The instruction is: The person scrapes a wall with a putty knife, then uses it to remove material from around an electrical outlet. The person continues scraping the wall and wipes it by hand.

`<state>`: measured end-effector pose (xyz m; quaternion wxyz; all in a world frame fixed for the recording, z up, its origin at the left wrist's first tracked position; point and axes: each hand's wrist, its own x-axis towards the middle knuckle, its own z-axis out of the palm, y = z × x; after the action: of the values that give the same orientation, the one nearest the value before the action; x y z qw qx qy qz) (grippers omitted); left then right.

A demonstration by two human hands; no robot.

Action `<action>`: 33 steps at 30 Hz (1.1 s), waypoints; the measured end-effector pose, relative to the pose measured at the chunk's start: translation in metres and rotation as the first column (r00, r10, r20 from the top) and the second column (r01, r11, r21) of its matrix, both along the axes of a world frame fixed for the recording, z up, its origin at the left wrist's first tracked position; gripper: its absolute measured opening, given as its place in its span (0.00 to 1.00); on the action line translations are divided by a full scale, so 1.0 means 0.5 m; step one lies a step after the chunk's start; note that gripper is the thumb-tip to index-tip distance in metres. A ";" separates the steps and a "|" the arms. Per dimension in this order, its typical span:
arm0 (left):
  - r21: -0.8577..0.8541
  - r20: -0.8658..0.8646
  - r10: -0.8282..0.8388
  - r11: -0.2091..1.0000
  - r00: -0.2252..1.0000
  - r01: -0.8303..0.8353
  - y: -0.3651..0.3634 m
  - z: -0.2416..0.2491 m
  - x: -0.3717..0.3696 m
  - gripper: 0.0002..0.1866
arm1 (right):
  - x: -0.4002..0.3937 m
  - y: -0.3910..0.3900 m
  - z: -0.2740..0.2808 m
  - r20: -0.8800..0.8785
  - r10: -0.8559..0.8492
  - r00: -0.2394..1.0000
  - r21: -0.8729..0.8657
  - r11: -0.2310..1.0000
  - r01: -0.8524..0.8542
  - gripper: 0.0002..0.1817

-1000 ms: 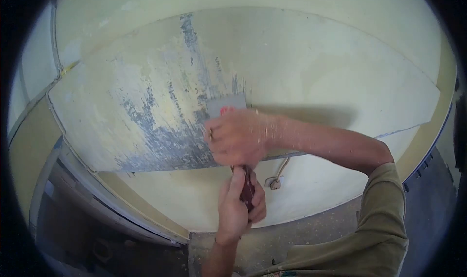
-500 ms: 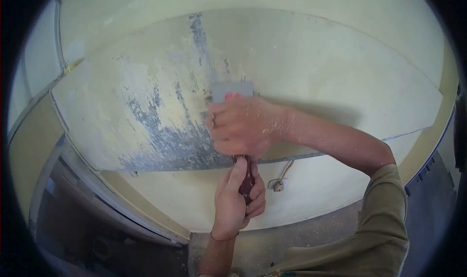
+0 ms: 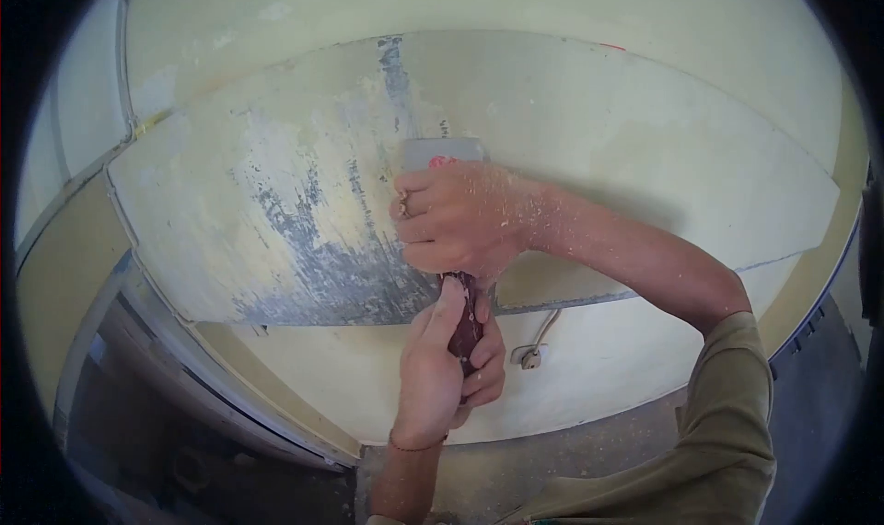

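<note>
A scraper with a flat grey metal blade (image 3: 446, 149) and a dark red handle (image 3: 468, 333) lies against the wall panel, blade upward. My left hand (image 3: 440, 367) is wrapped round the handle from below, thumb along it. Above it, my right hand (image 3: 460, 216) is closed over the upper part of the scraper, hiding most of the blade and its lower neck. A red mark (image 3: 444, 161) shows on the blade just over the knuckles. Pale flakes dot my right hand and forearm. The panel (image 3: 589, 147) is cream, with scraped grey patches (image 3: 322, 258) left of the blade.
Below the panel's lower edge, a cable runs to a small wall fitting (image 3: 529, 355). A framed opening (image 3: 198, 378) is at the lower left. Speckled floor (image 3: 589, 451) shows at the bottom, and a dark strip with a blue edge (image 3: 810, 341) stands at the right.
Both hands and the scraper have moved a little up along the panel. The view has shifted slightly, so the wall sits lower and further right. The grip looks the same.
</note>
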<state>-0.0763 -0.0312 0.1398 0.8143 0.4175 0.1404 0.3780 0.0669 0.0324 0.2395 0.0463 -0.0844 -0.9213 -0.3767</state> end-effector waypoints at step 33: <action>-0.006 0.011 0.002 1.000 1.000 -0.002 0.016 0.008 -0.022 0.23 | -0.021 0.016 0.021 -0.043 0.059 0.997 -0.056 0.997 -0.061 0.19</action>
<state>-0.0873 -0.0234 0.1437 0.8159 0.4129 0.1376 0.3806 0.0563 0.0406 0.2499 0.0741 -0.0658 -0.9326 -0.3470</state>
